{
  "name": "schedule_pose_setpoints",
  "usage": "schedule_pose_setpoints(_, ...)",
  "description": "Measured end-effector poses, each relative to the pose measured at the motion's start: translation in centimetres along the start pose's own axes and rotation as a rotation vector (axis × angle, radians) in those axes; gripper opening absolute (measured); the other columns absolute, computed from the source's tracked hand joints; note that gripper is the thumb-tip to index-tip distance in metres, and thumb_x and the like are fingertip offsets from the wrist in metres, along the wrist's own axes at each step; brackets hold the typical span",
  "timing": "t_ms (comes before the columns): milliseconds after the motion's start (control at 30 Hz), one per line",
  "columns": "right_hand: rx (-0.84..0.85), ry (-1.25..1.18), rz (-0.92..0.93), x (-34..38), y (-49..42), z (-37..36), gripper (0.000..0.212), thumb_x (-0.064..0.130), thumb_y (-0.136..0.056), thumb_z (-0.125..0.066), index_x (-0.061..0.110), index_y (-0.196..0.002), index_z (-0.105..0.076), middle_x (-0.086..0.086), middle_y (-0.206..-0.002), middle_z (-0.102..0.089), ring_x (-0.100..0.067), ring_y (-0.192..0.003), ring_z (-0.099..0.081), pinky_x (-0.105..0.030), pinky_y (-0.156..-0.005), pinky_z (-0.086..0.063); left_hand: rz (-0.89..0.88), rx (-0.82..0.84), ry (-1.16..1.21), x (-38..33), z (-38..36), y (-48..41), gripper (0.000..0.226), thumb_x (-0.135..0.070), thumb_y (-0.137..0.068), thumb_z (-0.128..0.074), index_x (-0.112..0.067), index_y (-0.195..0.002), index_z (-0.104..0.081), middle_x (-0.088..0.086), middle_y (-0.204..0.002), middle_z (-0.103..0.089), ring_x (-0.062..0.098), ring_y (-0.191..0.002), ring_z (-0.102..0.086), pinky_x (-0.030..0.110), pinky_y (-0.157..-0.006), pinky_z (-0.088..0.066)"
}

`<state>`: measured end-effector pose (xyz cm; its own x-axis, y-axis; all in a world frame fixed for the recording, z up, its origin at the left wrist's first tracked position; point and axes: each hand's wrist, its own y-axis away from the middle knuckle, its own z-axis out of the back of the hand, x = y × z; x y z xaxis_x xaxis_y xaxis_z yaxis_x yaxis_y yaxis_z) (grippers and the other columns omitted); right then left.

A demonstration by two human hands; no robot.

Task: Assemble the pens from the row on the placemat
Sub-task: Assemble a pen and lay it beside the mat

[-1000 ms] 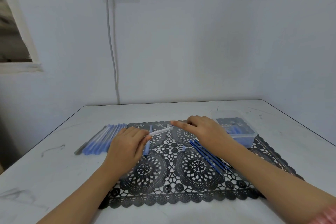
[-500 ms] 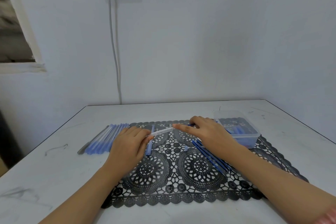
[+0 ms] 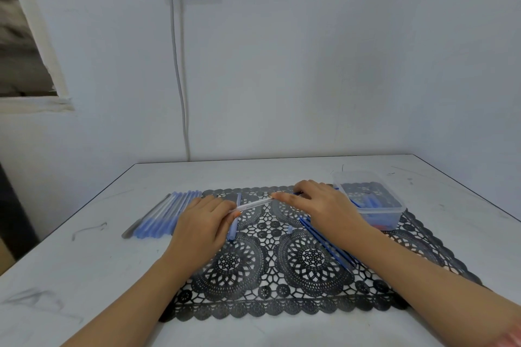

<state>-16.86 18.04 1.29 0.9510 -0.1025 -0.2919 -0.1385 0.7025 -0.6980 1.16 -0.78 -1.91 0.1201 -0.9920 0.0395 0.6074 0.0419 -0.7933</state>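
A black lace placemat point(image 3: 282, 276) lies on the white table. My left hand point(image 3: 200, 229) pinches the near end of a clear pen barrel point(image 3: 253, 203), held just above the mat. My right hand point(image 3: 318, 205) holds the barrel's far end with a dark blue refill point(image 3: 296, 193) at its fingertips. A row of blue refills point(image 3: 324, 242) lies on the mat under my right forearm. A light blue cap point(image 3: 234, 227) lies beside my left hand, and a small blue end plug point(image 3: 289, 229) sits mid-mat.
A row of several assembled pens point(image 3: 166, 214) lies off the mat's left edge, with a grey pen point(image 3: 141, 220) outermost. A clear plastic box point(image 3: 369, 200) of blue parts stands at the mat's far right corner. A cable point(image 3: 180, 79) hangs down the wall.
My right hand has slid a little right along the barrel, and the barrel has shifted slightly with it. My left hand keeps its pinch.
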Motion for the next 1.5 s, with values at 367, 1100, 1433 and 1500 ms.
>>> schedule_pose_setpoints(367, -0.144, 0.063, -0.276, 0.2, -0.3, 0.0, 0.016, 0.021, -0.082, -0.059, 0.016, -0.082, -0.074, -0.002, -0.069, -0.063, -0.025, -0.069, -0.061, -0.037, -0.064, -0.051, -0.044, -0.001, -0.013, -0.1, 0.1, -0.1, 0.032, -0.032, -0.095, -0.044, -0.012, -0.091, -0.069, -0.004, -0.079, -0.066, 0.012, -0.07, -0.055, 0.02, -0.069, -0.035)
schedule_pose_setpoints(1100, -0.156, -0.001, -0.373, 1.7, -0.3, 0.2, 0.014, 0.021, -0.069, -0.081, 0.022, -0.081, -0.074, 0.0, -0.073, -0.063, -0.023, -0.072, -0.06, -0.035, -0.06, -0.046, -0.101, -0.012, 0.011, -0.5, 0.2, -0.2, 0.031, -0.031, -0.096, -0.045, -0.011, -0.091, -0.069, -0.004, -0.078, -0.064, 0.011, -0.073, -0.052, 0.02, -0.068, -0.036)
schedule_pose_setpoints(1433, -0.129, -0.163, -0.335, 2.9, -0.3, 0.3, 0.035, -0.011, -0.057, -0.08, 0.014, -0.081, -0.075, -0.002, -0.074, -0.062, -0.019, -0.07, -0.06, -0.029, -0.048, -0.053, -0.119, -0.014, 0.002, -0.7, 0.2, -0.3, 0.028, -0.031, -0.094, -0.049, -0.012, -0.092, -0.069, -0.004, -0.079, -0.065, 0.011, -0.072, -0.053, 0.022, -0.069, -0.038)
schedule_pose_setpoints(1500, -0.114, -0.205, -0.33, 3.1, -0.3, 0.4, 0.033, -0.012, -0.059, -0.078, 0.013, -0.081, -0.075, -0.002, -0.074, -0.061, -0.017, -0.069, -0.059, -0.027, -0.05, -0.053, -0.124, -0.014, -0.001, -0.8, 0.2, -0.4, 0.027, -0.032, -0.094, -0.049, -0.013, -0.091, -0.069, -0.004, -0.078, -0.064, 0.011, -0.072, -0.052, 0.022, -0.069, -0.037)
